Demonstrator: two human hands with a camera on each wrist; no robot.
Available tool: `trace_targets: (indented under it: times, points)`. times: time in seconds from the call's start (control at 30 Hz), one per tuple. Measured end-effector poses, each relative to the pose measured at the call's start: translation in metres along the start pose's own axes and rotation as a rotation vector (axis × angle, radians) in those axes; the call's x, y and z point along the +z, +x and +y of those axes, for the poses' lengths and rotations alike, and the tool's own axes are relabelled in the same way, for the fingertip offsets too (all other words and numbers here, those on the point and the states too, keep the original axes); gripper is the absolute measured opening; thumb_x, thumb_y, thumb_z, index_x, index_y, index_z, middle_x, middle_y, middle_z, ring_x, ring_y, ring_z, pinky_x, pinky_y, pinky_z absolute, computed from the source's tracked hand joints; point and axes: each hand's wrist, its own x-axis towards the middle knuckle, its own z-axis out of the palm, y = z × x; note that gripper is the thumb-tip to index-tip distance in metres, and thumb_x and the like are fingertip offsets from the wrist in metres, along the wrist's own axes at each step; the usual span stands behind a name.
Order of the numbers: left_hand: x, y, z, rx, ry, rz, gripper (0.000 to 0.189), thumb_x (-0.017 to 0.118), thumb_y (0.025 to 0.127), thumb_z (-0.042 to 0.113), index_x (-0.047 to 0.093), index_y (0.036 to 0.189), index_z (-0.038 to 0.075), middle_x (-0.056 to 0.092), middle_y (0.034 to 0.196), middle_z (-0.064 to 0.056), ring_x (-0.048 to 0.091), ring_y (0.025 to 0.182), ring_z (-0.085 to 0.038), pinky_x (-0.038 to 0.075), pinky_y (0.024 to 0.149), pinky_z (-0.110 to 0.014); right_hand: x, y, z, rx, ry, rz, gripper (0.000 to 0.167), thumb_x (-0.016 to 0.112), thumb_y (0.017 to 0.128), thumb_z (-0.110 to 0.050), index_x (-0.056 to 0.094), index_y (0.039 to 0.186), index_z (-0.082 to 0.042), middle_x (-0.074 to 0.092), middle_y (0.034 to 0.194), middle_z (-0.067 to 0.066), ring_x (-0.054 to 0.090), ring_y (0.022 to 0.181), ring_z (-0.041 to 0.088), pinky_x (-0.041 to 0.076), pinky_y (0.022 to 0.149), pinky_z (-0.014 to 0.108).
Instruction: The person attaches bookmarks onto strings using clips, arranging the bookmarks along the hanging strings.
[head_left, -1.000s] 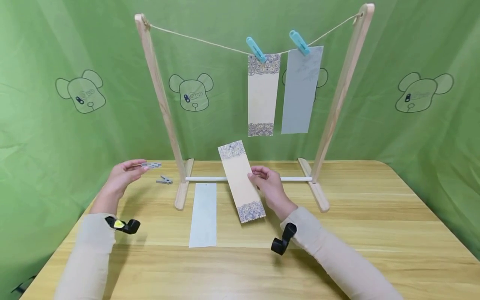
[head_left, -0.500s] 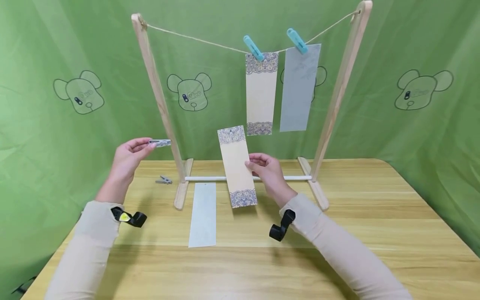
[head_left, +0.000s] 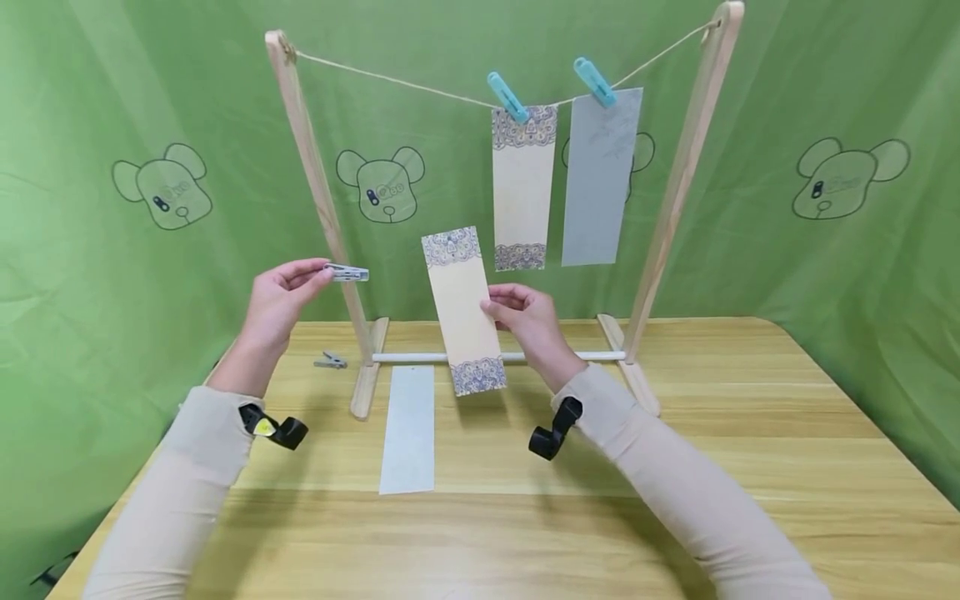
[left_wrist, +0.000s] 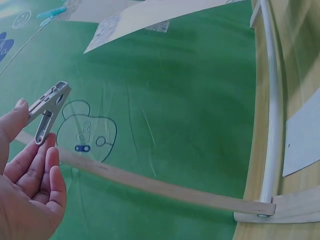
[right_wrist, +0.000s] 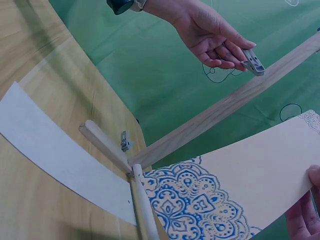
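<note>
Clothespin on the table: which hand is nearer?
Left. The left hand is above and slightly left of that clothespin; the right hand is farther to its right, holding a patterned card.

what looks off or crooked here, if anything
Nothing looks spilled or damaged. The string looks lopsided: the hanging patterned card and gray-blue card sit toward its right side. The held card tilts too, likely just from handling.

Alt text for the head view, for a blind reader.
A person's left hand pinches a gray clothespin and the right hand holds a patterned card, below a string where two cards hang from blue clothespins.
</note>
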Motion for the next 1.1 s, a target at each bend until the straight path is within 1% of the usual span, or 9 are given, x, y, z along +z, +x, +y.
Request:
trace_targets:
  times: [0.1,0.2,0.3,0.43,0.57,0.7,0.9,1.03,1.1]
  points:
    - [0.003,0.001,0.003,0.011,0.018,0.004,0.01,0.072,0.084,0.013,0.069,0.091,0.021,0.069,0.083,0.012,0.063,0.08,-0.001,0.048,0.08,-0.012,0.005,0.002,-0.005,-0.002,0.006,-0.008,0.03,0.07,0.083,-0.003,0.063,0.112,-0.001,0.066,0.092,0.001,0.062,0.079,0.009,0.056,0.076,0.027]
    - [0.008,0.004,0.007,0.029,0.039,0.011,0.013,0.074,0.083,0.016,0.069,0.095,0.018,0.069,0.084,0.011,0.062,0.08,-0.002,0.048,0.079,-0.012,0.008,0.004,-0.01,-0.03,0.002,-0.016,0.03,0.07,0.083,-0.004,0.063,0.111,-0.001,0.066,0.091,0.001,0.062,0.077,0.009,0.056,0.075,0.027]
    - [0.014,0.006,0.012,0.036,0.037,0.008,0.018,0.074,0.082,0.014,0.069,0.1,0.014,0.069,0.085,0.01,0.062,0.08,-0.003,0.048,0.079,-0.013,0.01,0.005,-0.015,-0.052,-0.005,-0.016,0.028,0.07,0.083,-0.004,0.063,0.11,-0.001,0.066,0.09,0.0,0.062,0.075,0.009,0.056,0.071,0.025]
    - [0.024,0.008,0.022,0.045,0.033,0.002,0.025,0.073,0.082,0.012,0.067,0.106,0.008,0.068,0.086,0.009,0.061,0.082,-0.004,0.049,0.078,-0.013,0.012,0.007,-0.02,-0.056,-0.007,-0.013,0.028,0.07,0.083,-0.003,0.064,0.11,-0.001,0.066,0.089,0.0,0.062,0.075,0.01,0.055,0.068,0.022]
    - [0.03,0.013,0.032,0.072,0.016,0.026,0.025,0.073,0.082,0.012,0.068,0.106,0.005,0.068,0.085,0.008,0.061,0.08,-0.005,0.05,0.077,-0.013,0.014,0.009,-0.027,-0.073,-0.009,-0.009,0.027,0.07,0.083,-0.004,0.064,0.109,-0.002,0.066,0.09,0.0,0.061,0.077,0.01,0.054,0.069,0.021]
    - [0.034,0.019,0.044,0.086,0.015,0.043,0.021,0.074,0.081,0.012,0.07,0.102,0.008,0.069,0.086,0.006,0.062,0.081,-0.006,0.05,0.077,-0.014,0.017,0.012,-0.035,-0.089,0.009,-0.001,0.026,0.071,0.082,-0.005,0.065,0.107,-0.004,0.066,0.09,0.0,0.061,0.077,0.009,0.053,0.068,0.02]
    - [0.047,0.032,0.068,0.108,0.029,0.068,0.03,0.076,0.08,0.015,0.068,0.107,0.006,0.069,0.09,0.004,0.061,0.085,-0.008,0.05,0.08,-0.016,0.02,0.018,-0.05,-0.114,0.038,0.003,0.028,0.071,0.083,-0.006,0.064,0.11,-0.002,0.065,0.088,-0.002,0.06,0.077,0.009,0.053,0.067,0.019]
    - [0.056,0.042,0.082,0.135,-0.004,0.089,0.033,0.077,0.078,0.012,0.067,0.108,0.004,0.069,0.089,0.003,0.062,0.084,-0.008,0.05,0.081,-0.018,0.022,0.022,-0.057,-0.115,0.061,0.022,0.027,0.072,0.082,-0.005,0.065,0.108,-0.004,0.066,0.087,-0.002,0.06,0.076,0.009,0.052,0.067,0.019]
    - [0.059,0.046,0.089,0.131,-0.026,0.088,0.034,0.078,0.077,0.011,0.067,0.109,0.004,0.069,0.089,0.002,0.063,0.084,-0.009,0.051,0.082,-0.019,0.022,0.023,-0.06,-0.113,0.071,0.032,0.026,0.072,0.081,-0.004,0.066,0.106,-0.005,0.066,0.087,-0.001,0.06,0.074,0.009,0.052,0.065,0.019]
